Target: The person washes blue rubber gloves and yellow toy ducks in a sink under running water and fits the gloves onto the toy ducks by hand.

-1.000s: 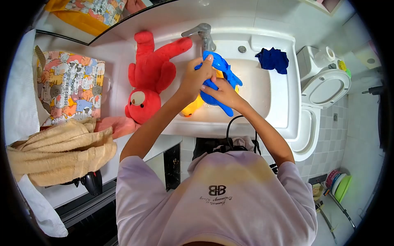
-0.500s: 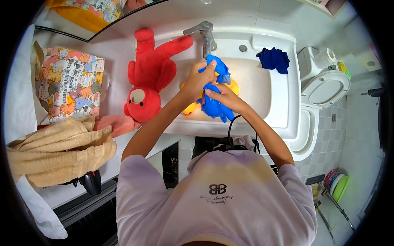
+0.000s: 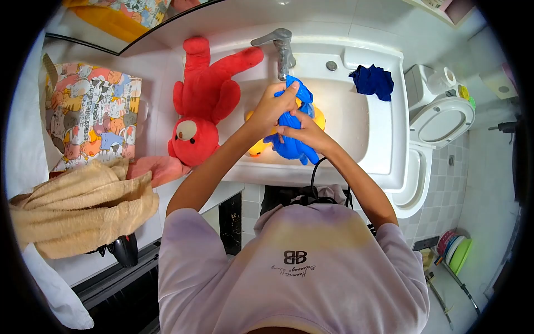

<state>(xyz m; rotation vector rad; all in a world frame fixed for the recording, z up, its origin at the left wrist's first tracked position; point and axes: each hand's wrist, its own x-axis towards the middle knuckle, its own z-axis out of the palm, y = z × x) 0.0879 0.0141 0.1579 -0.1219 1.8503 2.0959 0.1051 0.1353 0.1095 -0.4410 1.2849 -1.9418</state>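
Observation:
My left hand [image 3: 273, 108] is closed on the upper end of a shiny blue rubber glove [image 3: 295, 148], over the sink basin [image 3: 347, 125]. My right hand [image 3: 306, 134] grips its middle just below, and finger-like ends hang beneath. The stretch between my two hands looks pulled and wrinkled. Under the glove sits a yellow toy [image 3: 320, 117] with an orange part, mostly hidden by my hands and the blue material.
A red plush toy [image 3: 207, 94] lies along the basin's left side, near the faucet [image 3: 281, 47]. Dark blue cloth [image 3: 371, 82] rests on the right rim. Further left are a printed tissue pack [image 3: 97, 111] and a tan towel [image 3: 89, 206]. A toilet [image 3: 442, 122] stands at right.
My right hand has shifted its fingers on the glove, and the blue material between my hands looks more stretched. The plush toy and cloth stay in place.

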